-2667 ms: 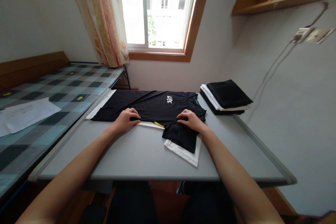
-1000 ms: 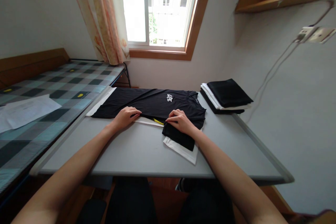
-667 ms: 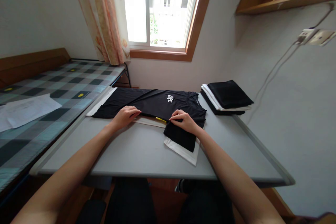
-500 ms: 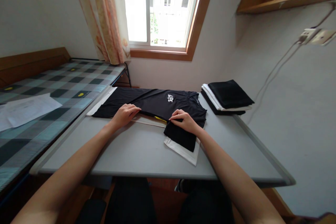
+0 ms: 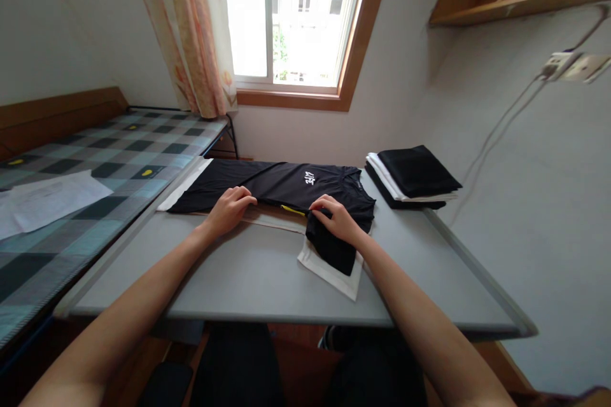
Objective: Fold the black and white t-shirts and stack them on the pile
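A black T-shirt (image 5: pixel 267 181) with white lettering lies sideways on the table, its collar to the right. Beneath it a white garment (image 5: pixel 274 219) shows at the left end, along the near edge and under the near sleeve. My left hand (image 5: pixel 231 208) pinches the shirt's near edge about midway along. With fingers closed, my right hand (image 5: pixel 335 216) grips the same edge near the black sleeve (image 5: pixel 337 248), which is bunched and points toward me. Between the hands a strip of yellow shows at the edge. My fingertips partly hide the cloth they hold.
A stack of folded black and white clothes (image 5: pixel 415 172) sits at the table's (image 5: pixel 229 280) back right. To the left is a bed (image 5: pixel 95 159) with a checked cover and papers (image 5: pixel 57 200). A window (image 5: pixel 296 19) and curtain (image 5: pixel 200 32) are behind the table.
My right hand has shifted slightly, pulling the edge a little up and right. The sleeve's upper part has bunched inward, baring more white cloth beneath. The left hand has barely moved.
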The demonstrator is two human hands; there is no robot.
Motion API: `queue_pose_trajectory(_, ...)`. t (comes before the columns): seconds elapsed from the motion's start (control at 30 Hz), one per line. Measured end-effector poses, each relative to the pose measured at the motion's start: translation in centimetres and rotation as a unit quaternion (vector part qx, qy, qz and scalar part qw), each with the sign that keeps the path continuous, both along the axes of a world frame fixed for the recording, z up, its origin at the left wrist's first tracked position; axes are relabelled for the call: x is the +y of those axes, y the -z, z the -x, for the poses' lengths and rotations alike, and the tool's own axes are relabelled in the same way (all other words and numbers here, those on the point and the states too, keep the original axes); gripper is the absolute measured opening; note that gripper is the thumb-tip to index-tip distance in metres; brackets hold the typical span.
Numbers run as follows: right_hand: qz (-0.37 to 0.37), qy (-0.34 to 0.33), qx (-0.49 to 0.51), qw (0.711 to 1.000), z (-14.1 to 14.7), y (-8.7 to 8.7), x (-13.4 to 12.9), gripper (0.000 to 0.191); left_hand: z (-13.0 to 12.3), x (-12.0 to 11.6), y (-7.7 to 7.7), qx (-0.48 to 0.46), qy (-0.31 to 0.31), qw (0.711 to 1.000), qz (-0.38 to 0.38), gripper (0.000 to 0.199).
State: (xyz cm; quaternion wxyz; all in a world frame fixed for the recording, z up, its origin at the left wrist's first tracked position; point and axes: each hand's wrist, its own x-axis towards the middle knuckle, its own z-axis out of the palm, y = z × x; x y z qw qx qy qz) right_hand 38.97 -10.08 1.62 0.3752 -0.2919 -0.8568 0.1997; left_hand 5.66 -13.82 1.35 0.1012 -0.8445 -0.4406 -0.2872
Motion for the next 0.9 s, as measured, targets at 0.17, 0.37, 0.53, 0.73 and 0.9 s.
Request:
queue_pose_trajectory(0.17,0.043,0.043,-0.087,0.994,-3.3,0.1,1.4,0.013,0.1,0.2,0.4,0.012,0.016,1.0,0.014,0.021)
queue_pose_trajectory(0.37,0.082,0.209,-0.118,0.967,-9.3,-0.9,3.4,0.023,0.2,0.4,0.5,0.011,-0.015,1.0,0.003,0.022)
queue_pose_trajectory(0.53,0.136,0.402,-0.139,0.895,-12.1,-0.7,4.5,0.028,0.1,0.3,0.4,-0.001,-0.039,0.999,-0.026,0.026)
queue_pose_trajectory(0.73,0.251,0.394,-0.252,0.848,-11.9,-0.4,4.3,0.041,0.0,0.3,0.4,-0.006,-0.041,0.999,-0.033,0.025)
queue_pose_trajectory(0.9,0.257,0.401,-0.236,0.847,-12.2,-0.1,4.3,0.037,0.0,0.3,0.5,-0.006,-0.033,0.999,-0.04,0.024)
